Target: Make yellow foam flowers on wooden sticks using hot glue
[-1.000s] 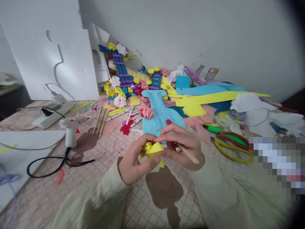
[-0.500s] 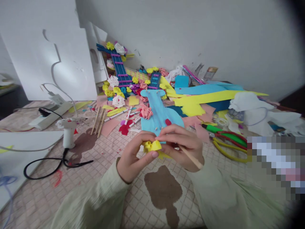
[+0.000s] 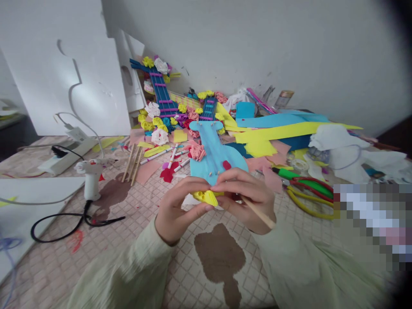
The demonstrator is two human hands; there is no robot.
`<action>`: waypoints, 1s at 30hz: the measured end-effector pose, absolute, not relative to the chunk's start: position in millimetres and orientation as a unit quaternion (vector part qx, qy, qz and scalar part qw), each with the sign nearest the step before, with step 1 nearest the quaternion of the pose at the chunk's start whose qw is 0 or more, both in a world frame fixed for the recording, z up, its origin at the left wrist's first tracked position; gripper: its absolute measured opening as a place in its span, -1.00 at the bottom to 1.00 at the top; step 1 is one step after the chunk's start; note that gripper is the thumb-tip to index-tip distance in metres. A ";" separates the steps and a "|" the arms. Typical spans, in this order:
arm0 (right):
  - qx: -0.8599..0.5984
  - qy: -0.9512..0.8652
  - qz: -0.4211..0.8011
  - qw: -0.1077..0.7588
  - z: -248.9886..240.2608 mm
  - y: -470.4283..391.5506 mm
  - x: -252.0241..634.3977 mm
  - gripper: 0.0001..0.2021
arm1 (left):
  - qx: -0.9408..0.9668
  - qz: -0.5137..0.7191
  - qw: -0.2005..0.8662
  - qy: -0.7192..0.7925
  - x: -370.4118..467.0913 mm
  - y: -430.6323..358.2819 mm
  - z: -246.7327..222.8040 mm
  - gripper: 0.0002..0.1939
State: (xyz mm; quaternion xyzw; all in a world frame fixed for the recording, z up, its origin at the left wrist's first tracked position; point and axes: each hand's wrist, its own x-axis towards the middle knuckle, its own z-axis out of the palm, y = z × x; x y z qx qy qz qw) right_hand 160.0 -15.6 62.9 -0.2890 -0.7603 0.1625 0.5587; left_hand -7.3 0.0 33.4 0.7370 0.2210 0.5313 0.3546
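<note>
Pale gray wall (image 3: 289,43) backs a grid-patterned tabletop (image 3: 144,206) bearing a blue guitar-shaped cutout (image 3: 210,148) and, nearer, a brown patch (image 3: 220,253). Just before the cutout, left hand (image 3: 177,206) and right hand (image 3: 246,197) pinch folded yellow paper (image 3: 207,197); the right also holds a wooden stick (image 3: 257,210).

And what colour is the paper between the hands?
The paper is yellow, best seen in the head view.

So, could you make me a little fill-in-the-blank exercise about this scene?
1. The fingertips of the left hand and right hand meet around paper coloured ____.
2. The stick pokes out of the ____ hand.
3. The glue gun has a ____ body.
4. The guitar cutout is light ____.

Missing words: yellow; right; white; blue.
</note>
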 end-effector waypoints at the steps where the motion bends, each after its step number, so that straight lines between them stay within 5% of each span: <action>1: -0.289 -0.761 0.162 0.557 62.7 -16.1 160.6 -0.87 | 0.740 0.530 0.351 0.218 -7.3 0.1 33.5 -0.71; 12: -0.285 -0.780 0.170 0.531 62.6 -20.8 171.2 -0.75 | 0.756 0.518 0.343 0.206 -5.8 -0.1 36.3 -0.74; 30: -0.313 -0.748 0.194 0.552 60.4 -22.4 164.1 -0.87 | 0.748 0.518 0.362 0.201 -6.1 1.1 31.2 -0.72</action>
